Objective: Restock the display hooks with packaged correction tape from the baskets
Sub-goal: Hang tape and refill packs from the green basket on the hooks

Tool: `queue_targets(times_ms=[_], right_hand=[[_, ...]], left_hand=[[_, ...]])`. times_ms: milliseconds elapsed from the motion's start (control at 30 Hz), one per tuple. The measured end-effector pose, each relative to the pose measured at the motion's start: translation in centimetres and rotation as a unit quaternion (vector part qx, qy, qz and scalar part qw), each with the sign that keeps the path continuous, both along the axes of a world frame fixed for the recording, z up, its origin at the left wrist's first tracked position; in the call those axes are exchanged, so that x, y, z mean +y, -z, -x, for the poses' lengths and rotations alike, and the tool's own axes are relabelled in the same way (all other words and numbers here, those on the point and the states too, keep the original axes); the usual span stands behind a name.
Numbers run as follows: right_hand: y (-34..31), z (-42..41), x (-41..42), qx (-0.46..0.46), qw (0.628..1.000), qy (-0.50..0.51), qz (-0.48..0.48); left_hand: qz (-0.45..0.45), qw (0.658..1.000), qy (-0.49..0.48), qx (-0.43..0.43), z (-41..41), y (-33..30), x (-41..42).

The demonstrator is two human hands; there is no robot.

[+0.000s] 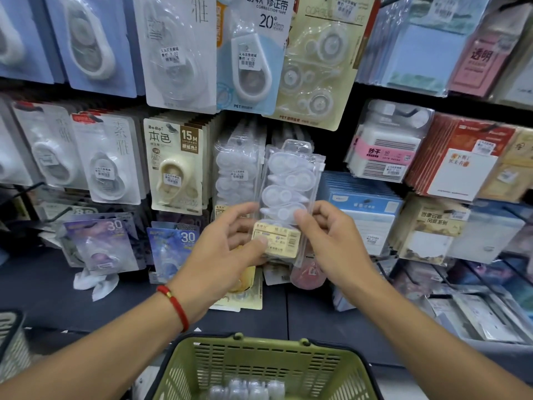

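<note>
Both hands grip one clear pack — white tapes stacked, yellow label.

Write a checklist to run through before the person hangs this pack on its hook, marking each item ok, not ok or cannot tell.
1. Pack held securely: ok. The left hand and right hand both pinch the clear pack of correction tapes.
2. Pack upright, hang tab on top: ok.
3. Matching stock located: ok. Similar hanging clear packs sit just left of it.
4. Hook tip visible and free: cannot tell; the pack hides it.
5. More stock waiting: ok. Packs lie in the green basket.
</note>
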State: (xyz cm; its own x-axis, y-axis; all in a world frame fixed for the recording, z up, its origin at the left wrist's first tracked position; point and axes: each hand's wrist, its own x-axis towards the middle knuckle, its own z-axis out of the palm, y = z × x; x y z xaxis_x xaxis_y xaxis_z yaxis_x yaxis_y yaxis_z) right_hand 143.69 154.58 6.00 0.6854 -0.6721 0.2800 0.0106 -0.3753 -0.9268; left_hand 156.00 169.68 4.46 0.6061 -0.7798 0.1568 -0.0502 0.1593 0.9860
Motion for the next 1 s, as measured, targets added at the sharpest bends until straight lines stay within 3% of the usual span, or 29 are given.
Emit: queue_targets(times_ms=[400, 533, 1000], right_hand=[[-0.7, 0.8, -0.3, -0.014, 0.999, 0.049, 0.000], [-0.6, 0.5, -0.6, 0.007, 0.998, 0.057, 0.001], [0.2, 0.9, -0.7, -0.015, 0.993, 0.070, 0.098]], left_hand=[[-0.022, 0.999, 0.014, -0.024, 0.0, -0.2, 0.1], [-0.052, 0.996, 0.003, -0.073, -0.7, -0.3, 0.1], [-0.032, 0.994, 0.034, -0.094, -0.3, -0.8, 0.6]])
